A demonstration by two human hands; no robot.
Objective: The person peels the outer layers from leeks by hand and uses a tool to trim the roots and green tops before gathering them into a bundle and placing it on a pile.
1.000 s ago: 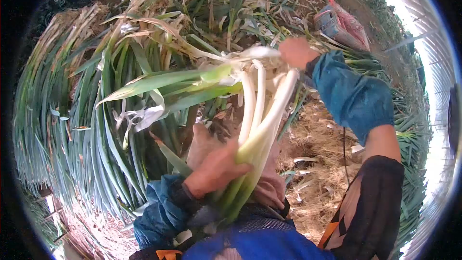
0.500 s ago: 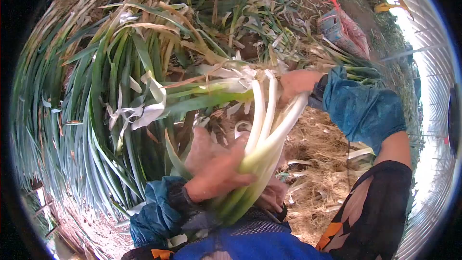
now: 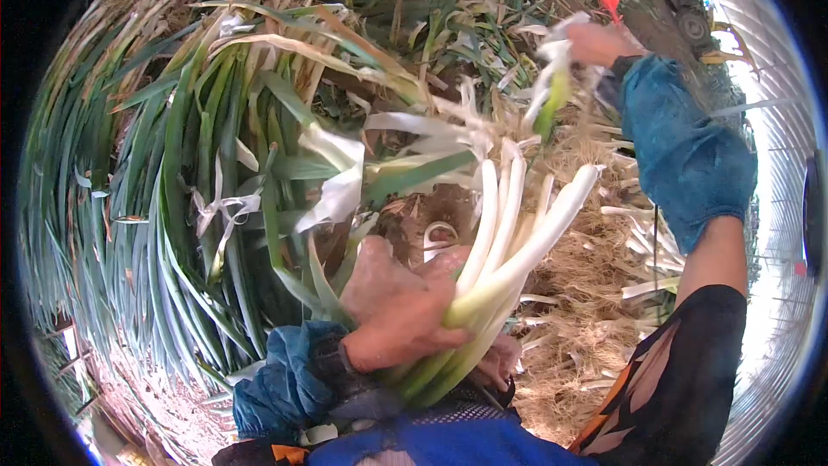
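Observation:
In the lower middle of the head view, my left hand [image 3: 412, 325] is closed around a bunch of long green onions [image 3: 517, 263]. Their white root ends point up and right, and the green parts run down toward my lap. My right hand [image 3: 597, 43] is up at the right, blurred, with its fingers closed on a strip of peeled onion leaf [image 3: 552, 91], pale and partly green. Loose dry skins and leaves [image 3: 470, 125] lie just beyond the white ends of the bunch.
Rows of unpeeled green onions [image 3: 172, 207] cover the left side. Cut roots [image 3: 565, 341] are heaped at the right, with white onions [image 3: 642, 242] beside them. Leaf scraps [image 3: 431, 0] spread across the back. A wheeled machine [image 3: 690, 17] stands at the far right.
My right hand has moved up and right, away from the white ends, pulling a leaf strip with it. My left hand keeps its grip, and the bunch has shifted slightly right.

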